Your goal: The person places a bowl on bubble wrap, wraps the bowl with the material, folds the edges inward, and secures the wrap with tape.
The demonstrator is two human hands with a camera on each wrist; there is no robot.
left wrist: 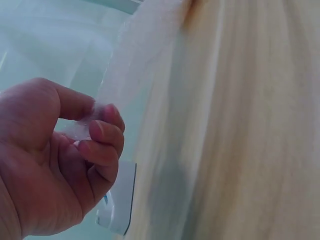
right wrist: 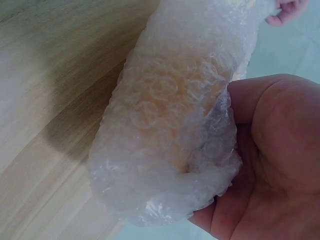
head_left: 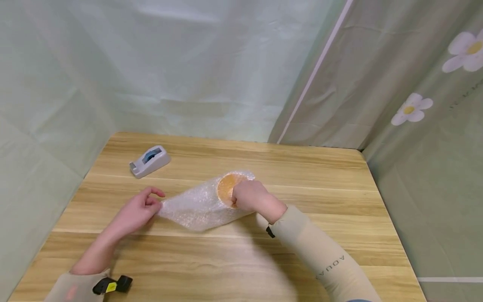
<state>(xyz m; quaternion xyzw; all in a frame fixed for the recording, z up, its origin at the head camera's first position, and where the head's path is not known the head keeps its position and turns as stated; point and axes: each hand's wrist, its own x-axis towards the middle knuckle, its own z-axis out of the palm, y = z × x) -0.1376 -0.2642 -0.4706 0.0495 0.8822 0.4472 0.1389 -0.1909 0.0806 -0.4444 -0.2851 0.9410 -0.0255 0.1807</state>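
Left hand (head_left: pixel 136 213): pinched wrap (head_left: pixel 192 205) at its 9 o'clock tip
Right hand (head_left: pixel 252 196): gripped wrap at 3 o'clock of cup (head_left: pixel 224 188)
Care: even tension, cup steady, probably served best

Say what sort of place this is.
Probably a makeshift, curtained-off work booth. Curtains hang on three sides of a wooden table, and a tape dispenser and bubble wrap on it suggest a packing spot, though that's only a guess.

Beige sleeves (head_left: pixel 309 243) — dark lettering (head_left: pixel 330 267) on right; black wrist device (head_left: pixel 123 284), yellow tag (head_left: pixel 111 287) — left cuff (head_left: pixel 79 285).
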